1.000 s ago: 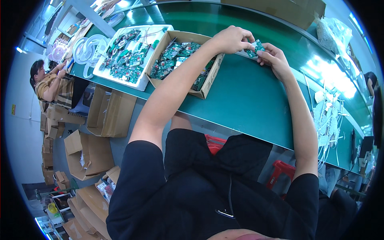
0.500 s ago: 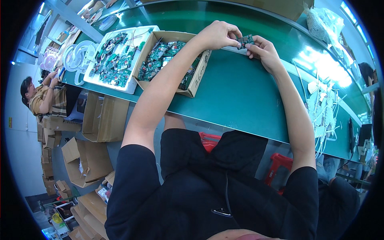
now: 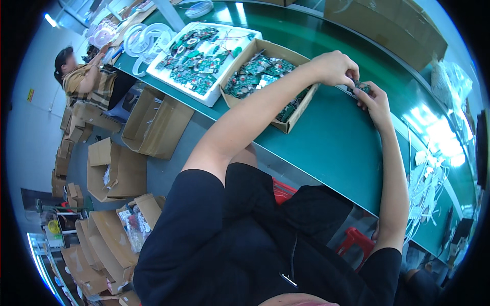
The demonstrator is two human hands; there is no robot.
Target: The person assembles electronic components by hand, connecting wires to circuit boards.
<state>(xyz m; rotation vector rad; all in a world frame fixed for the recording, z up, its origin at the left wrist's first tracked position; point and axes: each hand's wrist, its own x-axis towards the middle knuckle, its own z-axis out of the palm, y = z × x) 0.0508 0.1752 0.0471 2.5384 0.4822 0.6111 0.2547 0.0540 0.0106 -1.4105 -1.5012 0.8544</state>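
Observation:
A small green circuit board (image 3: 362, 86) is held up over the green worktable (image 3: 339, 143), between my two hands. My left hand (image 3: 335, 69) pinches its left edge with thumb and fingers. From the other side, my right hand (image 3: 376, 103) grips it with the thumb on top. The fingers hide much of the board. Under my left forearm stands an open cardboard box (image 3: 302, 109) full of similar green boards (image 3: 260, 71). Left of that box, a white foam tray (image 3: 208, 96) carries more boards and some wires.
White plastic reels (image 3: 145, 41) lie beyond the tray. White cables and parts (image 3: 426, 183) are heaped at the right, below a clear bag (image 3: 451, 84). A large carton (image 3: 385, 30) rests at the back. Another person (image 3: 87, 76) works at the far left, near open cartons (image 3: 155, 125) on the floor.
The view has turned, so the table and boxes appear shifted and tilted. Both hands still hold the circuit board, which now looks more tilted and more covered by fingers.

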